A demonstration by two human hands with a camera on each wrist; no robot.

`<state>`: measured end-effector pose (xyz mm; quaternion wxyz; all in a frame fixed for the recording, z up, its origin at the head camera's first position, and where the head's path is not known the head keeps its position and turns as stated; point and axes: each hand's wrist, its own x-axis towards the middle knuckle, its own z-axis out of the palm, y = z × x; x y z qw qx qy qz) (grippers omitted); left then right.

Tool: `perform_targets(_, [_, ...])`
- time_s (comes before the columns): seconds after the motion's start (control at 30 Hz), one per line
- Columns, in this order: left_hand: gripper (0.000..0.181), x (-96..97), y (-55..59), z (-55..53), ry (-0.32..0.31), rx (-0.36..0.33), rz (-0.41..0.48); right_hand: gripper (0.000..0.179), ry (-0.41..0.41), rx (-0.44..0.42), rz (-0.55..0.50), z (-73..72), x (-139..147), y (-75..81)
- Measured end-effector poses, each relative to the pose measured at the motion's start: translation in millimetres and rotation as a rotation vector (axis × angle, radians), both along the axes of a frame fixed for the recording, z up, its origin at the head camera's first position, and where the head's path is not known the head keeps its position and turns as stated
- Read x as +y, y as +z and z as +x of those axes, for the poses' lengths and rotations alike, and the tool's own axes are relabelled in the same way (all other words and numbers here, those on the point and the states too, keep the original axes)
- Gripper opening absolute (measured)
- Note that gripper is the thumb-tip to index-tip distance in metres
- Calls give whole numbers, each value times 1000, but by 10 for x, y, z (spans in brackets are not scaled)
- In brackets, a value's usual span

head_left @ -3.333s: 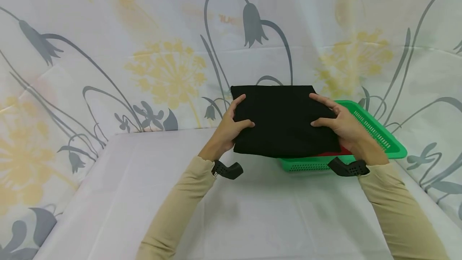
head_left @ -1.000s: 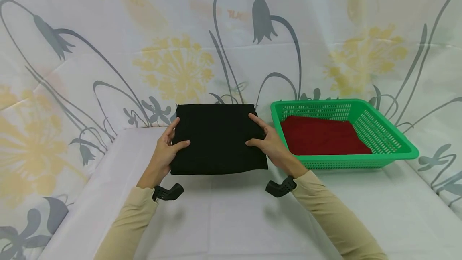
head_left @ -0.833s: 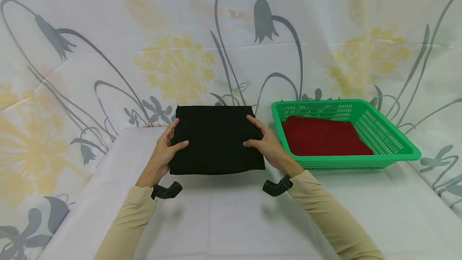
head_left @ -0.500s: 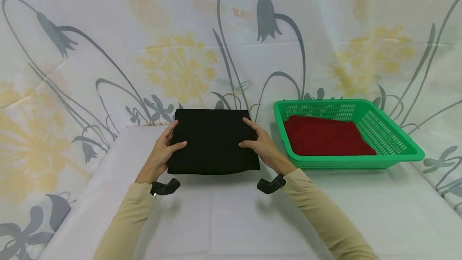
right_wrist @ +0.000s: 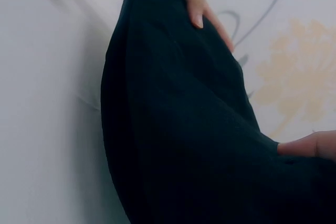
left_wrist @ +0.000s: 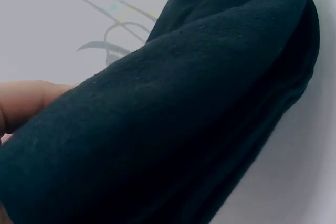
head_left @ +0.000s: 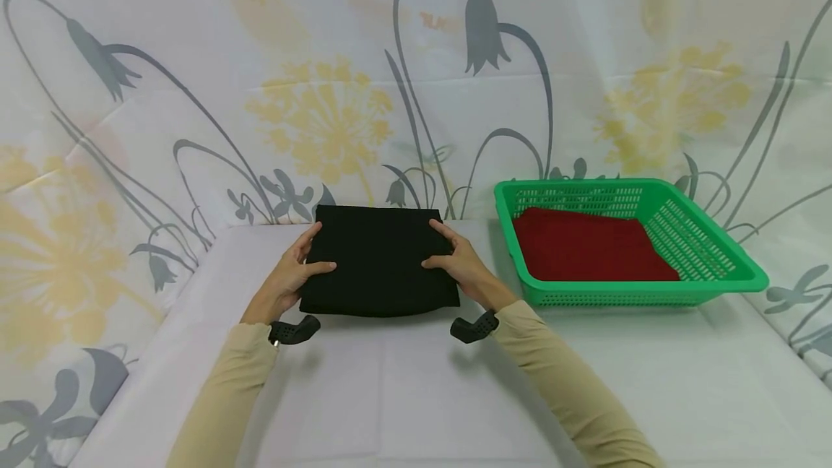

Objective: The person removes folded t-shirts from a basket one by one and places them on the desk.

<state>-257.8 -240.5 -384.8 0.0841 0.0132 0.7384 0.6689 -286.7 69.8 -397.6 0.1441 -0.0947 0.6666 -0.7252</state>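
Note:
A folded black cloth [head_left: 377,258] is held level between both hands, left of the basket and low over the white table. My left hand [head_left: 286,280] grips its left edge, thumb lying on top and the other fingers partly hidden at the side and below. On the opposite edge my right hand [head_left: 464,269] holds it the same way. The left wrist view has the soft cloth [left_wrist: 173,87] filling most of the picture, its layers showing along the near side. In the right wrist view the cloth [right_wrist: 173,108] bends between the two hands.
A green plastic basket [head_left: 650,286] with slotted walls stands at the right of the table, with a folded dark red cloth [head_left: 591,248] inside. White tablecloth [head_left: 403,396] covers the table. Behind it hangs a flower-printed curtain [head_left: 325,20].
Both hands have carried the black cloth left from in front of the basket, uncovering the red cloth. Over the last second they have lowered it toward the table and come slightly closer together.

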Motion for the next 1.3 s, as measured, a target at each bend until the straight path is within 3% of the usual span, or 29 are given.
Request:
perform_targets(0.3, [88,-91,-42,-77,-7,-37,-1,86,21,-8,30,-81,-83,-78])
perform_targets(0.67, [88,-191,-112,-232,14,-57,-31,87,-25,1,130,-210,-210,-108])
perform_targets(1.07, [89,-292,-243,-268,10,-78,-72,82,-36,-52,167,-306,-278,-271])
perform_targets(1.3, [91,-302,-277,-274,-14,-110,-63,73,-75,-15,289,-340,-247,-330])
